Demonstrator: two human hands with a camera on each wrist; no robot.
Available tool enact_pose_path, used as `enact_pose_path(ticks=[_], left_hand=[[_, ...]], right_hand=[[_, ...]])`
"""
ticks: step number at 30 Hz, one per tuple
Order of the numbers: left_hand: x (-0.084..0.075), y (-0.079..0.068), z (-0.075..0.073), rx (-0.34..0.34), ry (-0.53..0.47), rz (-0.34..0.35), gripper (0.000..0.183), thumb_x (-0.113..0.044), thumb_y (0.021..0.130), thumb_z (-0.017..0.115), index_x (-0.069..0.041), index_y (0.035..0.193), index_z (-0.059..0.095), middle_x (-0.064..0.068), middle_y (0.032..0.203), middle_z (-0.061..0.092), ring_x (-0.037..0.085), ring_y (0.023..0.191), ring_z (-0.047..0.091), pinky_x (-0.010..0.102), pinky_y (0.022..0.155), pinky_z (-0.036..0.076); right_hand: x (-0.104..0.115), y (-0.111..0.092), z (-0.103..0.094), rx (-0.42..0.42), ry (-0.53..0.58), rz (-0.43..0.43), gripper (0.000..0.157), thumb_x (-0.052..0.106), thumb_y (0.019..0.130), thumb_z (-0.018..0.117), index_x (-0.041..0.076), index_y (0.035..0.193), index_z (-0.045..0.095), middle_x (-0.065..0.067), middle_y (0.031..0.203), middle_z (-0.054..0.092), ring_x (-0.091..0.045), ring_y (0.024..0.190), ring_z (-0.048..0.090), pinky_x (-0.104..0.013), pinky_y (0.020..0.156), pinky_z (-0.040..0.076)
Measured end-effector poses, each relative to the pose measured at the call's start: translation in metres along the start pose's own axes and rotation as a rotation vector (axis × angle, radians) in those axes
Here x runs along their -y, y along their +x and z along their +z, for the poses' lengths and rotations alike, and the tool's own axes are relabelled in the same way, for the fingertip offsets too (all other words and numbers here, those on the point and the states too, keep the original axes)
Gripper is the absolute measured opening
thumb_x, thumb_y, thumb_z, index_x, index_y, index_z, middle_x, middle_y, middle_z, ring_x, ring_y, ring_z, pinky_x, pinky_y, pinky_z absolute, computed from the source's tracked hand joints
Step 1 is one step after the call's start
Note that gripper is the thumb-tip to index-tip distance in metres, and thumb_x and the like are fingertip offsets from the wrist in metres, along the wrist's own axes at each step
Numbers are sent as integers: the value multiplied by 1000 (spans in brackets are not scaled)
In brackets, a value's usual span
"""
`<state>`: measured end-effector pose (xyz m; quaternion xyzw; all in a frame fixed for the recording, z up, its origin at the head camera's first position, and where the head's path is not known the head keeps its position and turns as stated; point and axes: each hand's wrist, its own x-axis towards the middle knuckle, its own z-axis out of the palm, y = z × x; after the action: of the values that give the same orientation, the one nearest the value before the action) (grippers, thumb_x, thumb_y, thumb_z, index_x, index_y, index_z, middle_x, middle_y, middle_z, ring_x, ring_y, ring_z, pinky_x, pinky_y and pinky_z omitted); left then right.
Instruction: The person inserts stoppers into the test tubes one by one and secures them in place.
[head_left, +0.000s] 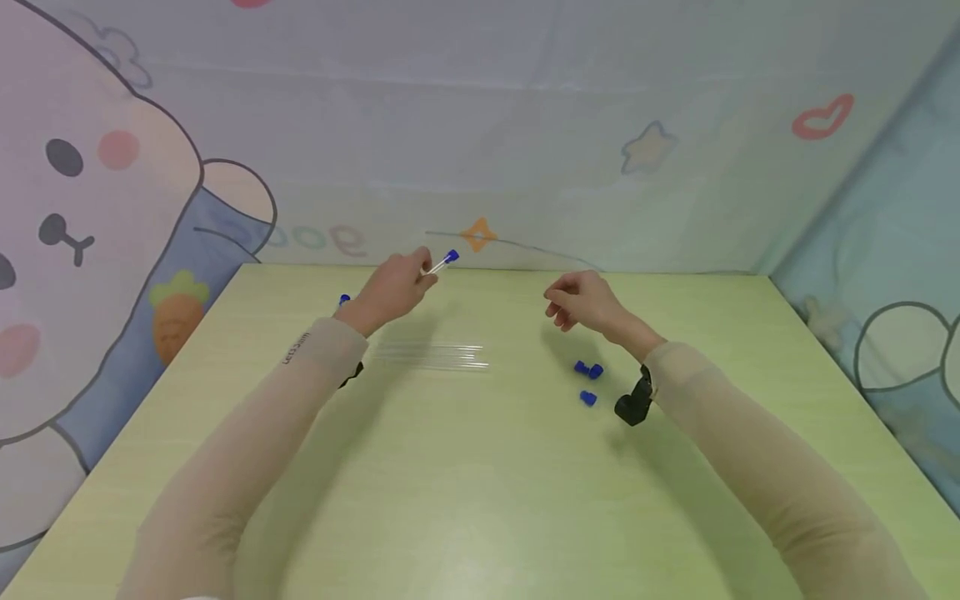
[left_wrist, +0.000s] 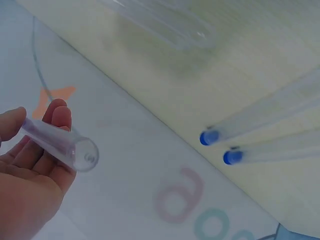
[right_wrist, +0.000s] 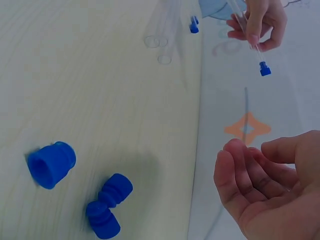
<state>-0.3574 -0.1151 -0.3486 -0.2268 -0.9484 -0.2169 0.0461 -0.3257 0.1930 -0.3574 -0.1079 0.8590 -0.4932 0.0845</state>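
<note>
Above the table's far edge, my left hand (head_left: 393, 287) grips a clear test tube (left_wrist: 55, 142) between thumb and fingers. A blue cap (right_wrist: 265, 69) sits on the tube's end, which points to the right in the head view. My right hand (head_left: 588, 302) hovers over the right half of the table, its fingers loosely curled around nothing. Below it lie three loose blue caps (right_wrist: 51, 164), two of them side by side. Several uncapped test tubes (head_left: 431, 357) rest in parallel near my left forearm. Two capped test tubes (left_wrist: 270, 112) lie farther left, mostly hidden behind the left wrist in the head view.
The light wooden table (head_left: 465, 483) ends at a printed cloth backdrop (head_left: 525, 167) standing along its far edge. A black wrist device (head_left: 634, 404) hangs under my right wrist, close to the loose caps.
</note>
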Motion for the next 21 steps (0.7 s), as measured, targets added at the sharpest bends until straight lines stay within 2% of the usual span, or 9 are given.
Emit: enact_pose_path(ticks=[3,8,10,14,21], left_hand=[[15,-5,-15,-25,27,-62,19,-19,101,50,-1,105,52,11,74,58,18,57,43,31,56,37],[38,-14,-31,-33,29,-163,21,-18,101,49,2,104,50,13,77,55,21,61,45,34,61,39],[47,-17,-34,-30,24,-196,20,-18,100,49,2,102,50,13,78,53,21,62,46,34,62,39],[65,-23,-38,-21,27,-245,19,-17,99,50,0,93,48,11,76,48,21,63,45,33,62,38],[88,-36,-45,5,25,-327,27,-17,98,52,-5,75,44,3,56,45,25,51,61,32,55,42]], right_hand=[[-3,-1,-3,-1,-55,-4,26,17,101,50,-3,113,62,-5,79,67,-22,67,65,-37,66,58],[-11,-1,-6,-11,-150,-15,24,15,101,49,-3,111,63,-20,87,68,-31,70,65,-35,61,56],[-13,-2,-6,-11,-189,-23,24,14,100,49,-4,110,63,-25,90,68,-34,71,65,-35,59,55],[-17,-3,-9,-6,-269,-30,26,12,101,48,-7,110,63,-26,90,68,-38,72,64,-32,56,54],[-24,-5,-15,2,-336,-27,25,11,100,49,-8,106,64,-26,88,68,-31,65,63,-27,53,51]])
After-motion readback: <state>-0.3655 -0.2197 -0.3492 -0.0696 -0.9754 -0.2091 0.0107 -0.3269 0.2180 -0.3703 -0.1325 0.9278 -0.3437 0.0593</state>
